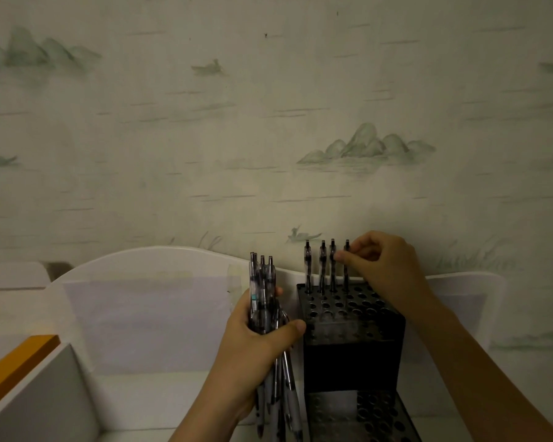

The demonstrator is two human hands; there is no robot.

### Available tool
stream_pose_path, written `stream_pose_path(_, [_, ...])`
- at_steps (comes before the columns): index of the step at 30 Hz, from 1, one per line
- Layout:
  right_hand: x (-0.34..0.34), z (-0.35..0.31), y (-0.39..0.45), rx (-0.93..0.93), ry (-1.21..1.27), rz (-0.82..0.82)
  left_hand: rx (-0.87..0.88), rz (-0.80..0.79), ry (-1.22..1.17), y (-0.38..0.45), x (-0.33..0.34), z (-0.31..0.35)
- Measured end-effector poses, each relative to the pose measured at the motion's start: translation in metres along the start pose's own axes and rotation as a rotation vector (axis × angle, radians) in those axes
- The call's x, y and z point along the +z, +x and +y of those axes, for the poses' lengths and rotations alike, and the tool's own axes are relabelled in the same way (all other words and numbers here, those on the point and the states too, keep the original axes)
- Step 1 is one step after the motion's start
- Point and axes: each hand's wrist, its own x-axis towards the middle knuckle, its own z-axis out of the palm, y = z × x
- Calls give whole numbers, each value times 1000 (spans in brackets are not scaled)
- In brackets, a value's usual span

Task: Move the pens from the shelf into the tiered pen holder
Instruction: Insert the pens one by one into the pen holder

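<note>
So the left hand point(256, 339) is gripping a whole bundle of pens point(268, 317), fingers and thumb wrapped around the middle, with the clicker ends sticking up above the fist and the tips poking out below near the bottom of the frame. The bundle is sitting just left of the black holder point(351, 342), and the thumb is almost touching its side. The right hand point(383, 266) is reaching over the holder's top tier and pinching the upper end of a pen point(346, 266) that's standing in a back-row hole, fingertips curled in around it. Three more pens point(321, 266) are standing upright just to its left in the same back row, so four in a line, all pretty much vertical. The remaining holes on that top tier are looking empty, and the lower tier at the front, down by the bottom edge, is showing rows of open holes too. The holder is standing on a white shelf point(147, 397) with a curved white back panel point(160, 260) behind it, against wallpaper point(364, 148) printed with pale green hills and little boats. An orange edge point(16, 365) is peeking in at lower left, can't tell what it belongs to.
</note>
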Motion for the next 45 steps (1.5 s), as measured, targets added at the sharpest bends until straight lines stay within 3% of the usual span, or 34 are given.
stream_pose_path(10, [-5, 1, -3, 17, 27, 26, -19, -35, -33, -1, 4, 1])
stream_pose_path(18, [-13, -26, -23, -78, 93, 75, -27, -50, -30, -1, 6, 0])
stream_pose_path(26, [1, -37, -71, -82, 179, -372, 8, -30, -14, 3, 4, -3])
stream_pose_path(38, [12, -34, -104, 177, 317, -651, 70, 12, -20, 13, 4, 2])
stream_pose_path(45, [19, -36, -110, 298, 411, -694, 86, 5, -4, 12, 6, 5])
